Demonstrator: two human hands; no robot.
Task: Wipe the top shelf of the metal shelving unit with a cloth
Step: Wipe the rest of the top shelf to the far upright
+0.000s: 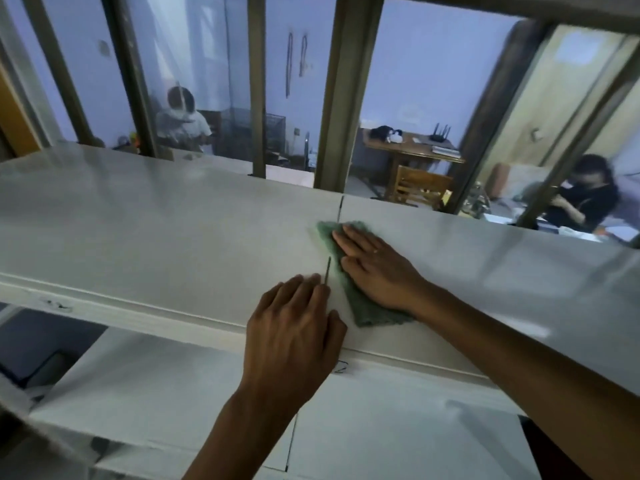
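Head view: green cloth [360, 292] lies flat on the top shelf [166, 230], near its front edge at the seam between two panels. Right hand [377, 268] is spread wide, palm pressing the cloth down. Left hand [294, 327] rests flat on the front edge, holding nothing. Cloth appears soft, light and limp; judged best controlled by flat palm pressure over its middle, not by pinching.
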